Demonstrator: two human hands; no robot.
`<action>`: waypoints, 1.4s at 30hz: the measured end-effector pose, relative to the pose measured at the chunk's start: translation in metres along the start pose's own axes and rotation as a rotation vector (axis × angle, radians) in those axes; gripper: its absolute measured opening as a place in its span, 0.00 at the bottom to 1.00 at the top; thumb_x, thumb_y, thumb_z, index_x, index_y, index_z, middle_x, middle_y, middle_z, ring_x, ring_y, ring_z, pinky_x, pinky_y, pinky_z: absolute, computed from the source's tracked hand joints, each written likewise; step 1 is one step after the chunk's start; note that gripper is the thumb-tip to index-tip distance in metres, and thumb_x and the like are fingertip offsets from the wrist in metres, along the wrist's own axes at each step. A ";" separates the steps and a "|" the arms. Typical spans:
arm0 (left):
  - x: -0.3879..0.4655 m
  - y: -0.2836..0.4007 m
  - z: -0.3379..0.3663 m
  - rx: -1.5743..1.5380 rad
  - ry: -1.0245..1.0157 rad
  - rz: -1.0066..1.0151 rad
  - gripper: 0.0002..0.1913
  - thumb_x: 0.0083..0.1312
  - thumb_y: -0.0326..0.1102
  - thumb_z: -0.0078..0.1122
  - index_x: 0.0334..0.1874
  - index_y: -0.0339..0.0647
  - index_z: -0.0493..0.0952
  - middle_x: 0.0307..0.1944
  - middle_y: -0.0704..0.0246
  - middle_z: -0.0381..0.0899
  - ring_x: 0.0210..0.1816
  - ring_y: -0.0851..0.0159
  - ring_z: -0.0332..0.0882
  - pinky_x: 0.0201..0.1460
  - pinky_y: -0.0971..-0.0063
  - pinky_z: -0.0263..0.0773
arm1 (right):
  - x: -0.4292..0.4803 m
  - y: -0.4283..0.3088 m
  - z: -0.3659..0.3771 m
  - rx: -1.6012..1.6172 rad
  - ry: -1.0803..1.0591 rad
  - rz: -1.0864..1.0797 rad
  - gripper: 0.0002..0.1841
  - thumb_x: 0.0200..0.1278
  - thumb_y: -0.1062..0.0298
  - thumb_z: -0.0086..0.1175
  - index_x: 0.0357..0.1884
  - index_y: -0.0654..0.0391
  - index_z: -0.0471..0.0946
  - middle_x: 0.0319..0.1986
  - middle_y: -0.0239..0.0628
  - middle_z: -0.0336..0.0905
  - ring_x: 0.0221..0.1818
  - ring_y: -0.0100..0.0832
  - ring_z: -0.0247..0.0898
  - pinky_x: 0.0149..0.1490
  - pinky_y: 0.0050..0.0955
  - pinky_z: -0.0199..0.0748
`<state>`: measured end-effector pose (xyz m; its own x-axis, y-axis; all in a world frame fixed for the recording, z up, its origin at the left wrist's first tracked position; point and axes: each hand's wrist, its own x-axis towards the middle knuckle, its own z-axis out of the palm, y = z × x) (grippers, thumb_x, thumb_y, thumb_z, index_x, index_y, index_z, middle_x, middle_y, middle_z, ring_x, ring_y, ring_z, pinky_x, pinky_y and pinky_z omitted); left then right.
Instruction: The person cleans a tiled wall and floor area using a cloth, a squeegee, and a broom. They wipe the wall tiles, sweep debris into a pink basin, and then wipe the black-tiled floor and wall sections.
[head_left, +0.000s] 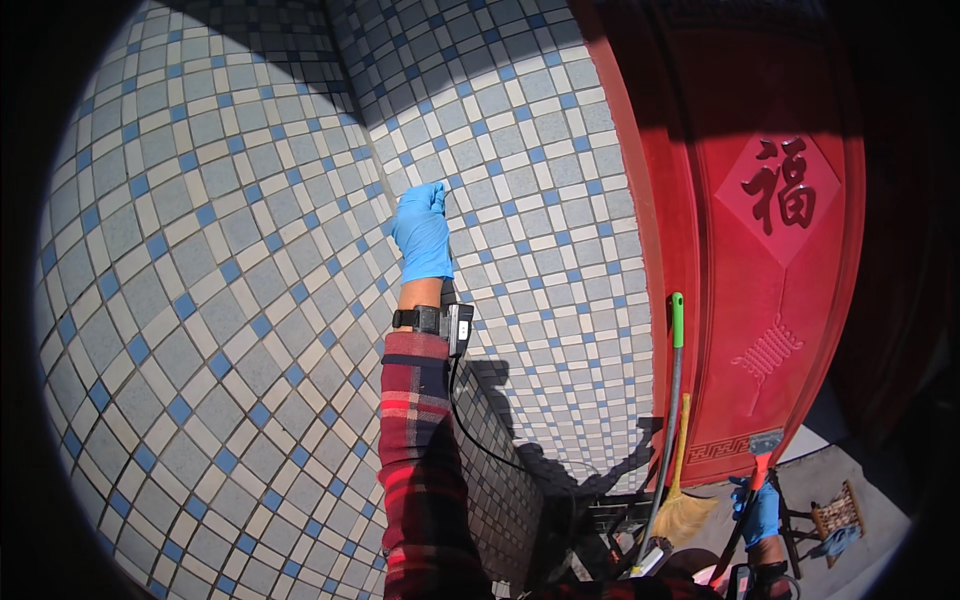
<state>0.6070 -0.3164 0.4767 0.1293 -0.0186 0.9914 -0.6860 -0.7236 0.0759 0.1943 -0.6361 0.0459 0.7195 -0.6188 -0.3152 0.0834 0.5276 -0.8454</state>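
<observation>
My left hand (422, 232), in a blue glove, is curled into a fist at the tiled wall (525, 262), beside the inner corner. Its palm side is hidden, so anything inside the fist cannot be seen. At the lower right, my right hand (762, 516), also gloved in blue, grips the long handle of a scraper (760, 466). The scraper has a red and black handle and a flat, dirty metal blade pointing up, in front of the foot of a red door.
A red door (735, 285) with raised decoration stands at the right. Against its edge lean a green-and-grey pole (677, 322) and a straw broom (682, 514). A small wooden stool (836, 517) with a blue cloth on it stands at the lower right. A black cable (480, 442) runs from my left wrist device.
</observation>
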 end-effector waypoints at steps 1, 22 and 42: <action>0.002 0.000 0.000 0.006 0.045 0.084 0.08 0.67 0.37 0.60 0.35 0.41 0.80 0.30 0.59 0.79 0.30 0.57 0.76 0.35 0.65 0.72 | 0.000 -0.001 0.000 0.002 0.001 0.009 0.26 0.68 0.52 0.38 0.44 0.65 0.80 0.18 0.31 0.75 0.16 0.24 0.65 0.21 0.23 0.63; -0.010 0.005 0.001 0.077 -0.089 -0.088 0.11 0.70 0.39 0.53 0.36 0.40 0.78 0.31 0.57 0.80 0.33 0.49 0.79 0.35 0.59 0.73 | 0.019 0.010 0.022 -0.052 -0.084 0.014 0.23 0.69 0.53 0.41 0.43 0.63 0.80 0.19 0.31 0.75 0.16 0.24 0.66 0.21 0.22 0.60; -0.023 0.004 0.012 -0.526 0.008 -0.342 0.13 0.70 0.36 0.58 0.50 0.34 0.80 0.41 0.62 0.85 0.36 0.67 0.81 0.40 0.73 0.78 | -0.006 0.005 0.014 -0.057 -0.059 0.001 0.22 0.69 0.55 0.40 0.43 0.63 0.80 0.19 0.32 0.75 0.15 0.24 0.66 0.21 0.23 0.63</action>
<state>0.6095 -0.3274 0.4526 0.3997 0.1610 0.9024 -0.8675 -0.2516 0.4292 0.1999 -0.6215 0.0498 0.7592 -0.5819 -0.2916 0.0443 0.4932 -0.8688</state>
